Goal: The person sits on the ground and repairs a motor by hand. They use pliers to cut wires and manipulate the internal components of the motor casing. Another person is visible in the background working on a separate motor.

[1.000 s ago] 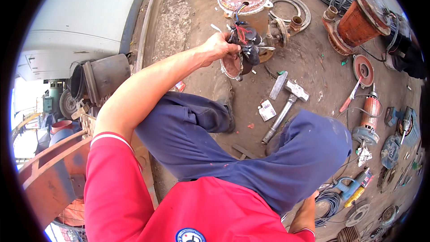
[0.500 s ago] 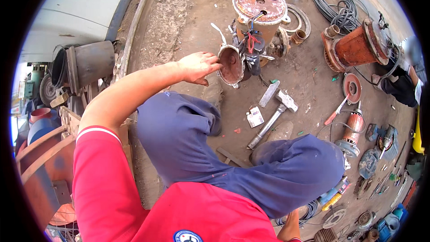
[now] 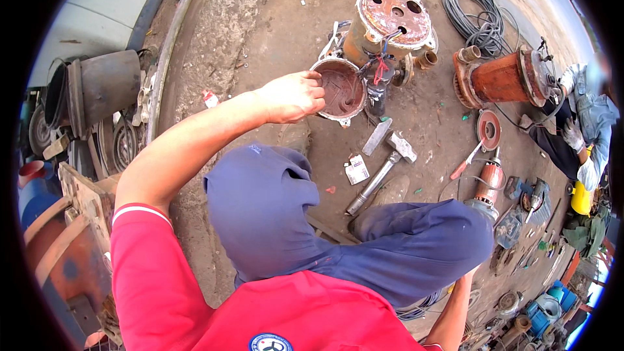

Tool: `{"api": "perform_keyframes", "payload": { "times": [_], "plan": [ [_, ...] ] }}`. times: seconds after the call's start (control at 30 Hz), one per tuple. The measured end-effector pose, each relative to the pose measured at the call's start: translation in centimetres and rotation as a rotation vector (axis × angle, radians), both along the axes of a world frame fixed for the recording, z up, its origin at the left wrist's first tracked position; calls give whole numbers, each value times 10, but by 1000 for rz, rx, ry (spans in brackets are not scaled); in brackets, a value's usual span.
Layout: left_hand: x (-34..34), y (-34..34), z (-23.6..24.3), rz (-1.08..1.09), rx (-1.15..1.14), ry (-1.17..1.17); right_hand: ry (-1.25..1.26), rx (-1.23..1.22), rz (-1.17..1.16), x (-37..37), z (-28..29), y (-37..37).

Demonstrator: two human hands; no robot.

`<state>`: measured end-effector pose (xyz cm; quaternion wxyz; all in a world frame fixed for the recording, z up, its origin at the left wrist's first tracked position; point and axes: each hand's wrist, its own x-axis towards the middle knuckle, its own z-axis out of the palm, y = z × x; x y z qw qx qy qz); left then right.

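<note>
My left hand (image 3: 296, 99) has its fingers curled at the near left rim of a round rusty housing cover (image 3: 339, 88) with its open inside upward. Beside the cover, dark taped cables with a red tie (image 3: 378, 81) hang from a rusty cylindrical motor housing (image 3: 395, 14) with holes in its top plate. A steel sledgehammer (image 3: 383, 164), a flat metal piece (image 3: 376, 136) and a small white packet (image 3: 356, 169) lie on the ground below. My right hand (image 3: 469, 272) is mostly hidden at the outside of my right knee.
An orange pump (image 3: 500, 77), cable coils (image 3: 474, 16) and a rotor (image 3: 489, 181) lie to the right, with power tools beyond. A co-worker in grey gloves (image 3: 573, 136) sits at the far right. A bucket (image 3: 110, 91) and rusty steel parts (image 3: 71, 240) are at left.
My left hand let go of the taped bundle and now curls at the cover's rim. The cover has turned to face upward. More of the co-worker has come into view.
</note>
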<state>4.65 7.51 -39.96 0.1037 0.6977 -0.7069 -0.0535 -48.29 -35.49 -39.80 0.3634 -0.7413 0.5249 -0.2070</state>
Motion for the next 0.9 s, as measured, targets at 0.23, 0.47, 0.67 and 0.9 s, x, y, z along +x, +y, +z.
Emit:
{"api": "perform_keyframes", "payload": {
  "times": [0.23, 0.47, 0.67, 0.9],
  "plan": [
    [29, -23, 84, -52, 338, -134, 242, -339, 444, 208, 176, 36],
    [-5, -3, 85, 43, 374, -143, 346, 164, 1058, 310, 180, 160],
    [-6, -4, 91, 32, 316, -200, 723, 327, 1040, 340, 101, 198],
    [-6, 12, 99, 64, 312, -211, 781, 306, 980, 356, 69, 206]
  ]
}}
